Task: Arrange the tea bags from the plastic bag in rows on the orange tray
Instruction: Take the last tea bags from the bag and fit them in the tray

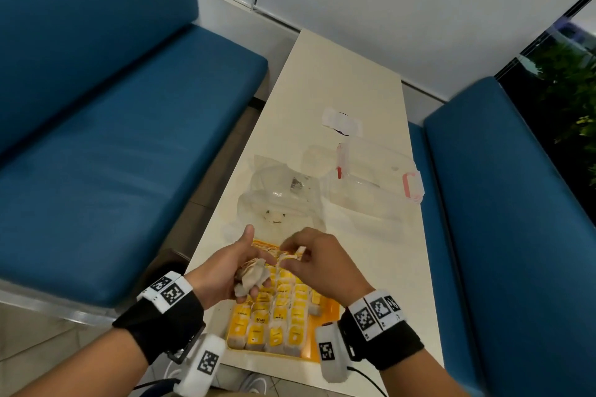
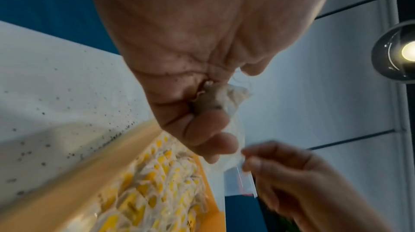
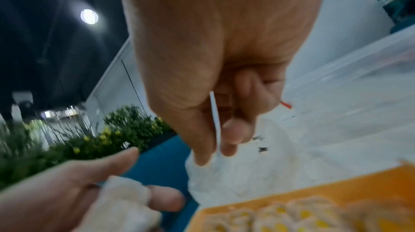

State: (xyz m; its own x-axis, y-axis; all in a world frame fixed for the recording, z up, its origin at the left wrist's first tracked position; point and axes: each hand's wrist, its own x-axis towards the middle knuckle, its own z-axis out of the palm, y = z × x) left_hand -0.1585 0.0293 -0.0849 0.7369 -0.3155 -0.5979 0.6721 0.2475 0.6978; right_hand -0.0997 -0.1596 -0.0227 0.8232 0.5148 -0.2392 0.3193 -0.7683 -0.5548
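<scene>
The orange tray (image 1: pixel 325 348) lies at the table's near edge, filled with rows of tea bags (image 1: pixel 277 316) that carry yellow tags. Above its far end my left hand (image 1: pixel 248 271) grips a small bunch of beige tea bags (image 1: pixel 254 275), thumb raised. My right hand (image 1: pixel 292 256) pinches a white paper tag (image 3: pixel 214 120) whose strings run to that bunch. The left wrist view shows the gripped tea bags (image 2: pixel 215 99) and the right hand (image 2: pixel 280 170) close by. The crumpled clear plastic bag (image 1: pixel 277 196) lies just beyond the tray.
A clear plastic container (image 1: pixel 377 177) with pink latches lies on its side at the right of the bag. A small clear lid (image 1: pixel 342 122) sits farther back. Blue benches (image 1: pixel 113 138) flank the narrow white table (image 1: pixel 338 74).
</scene>
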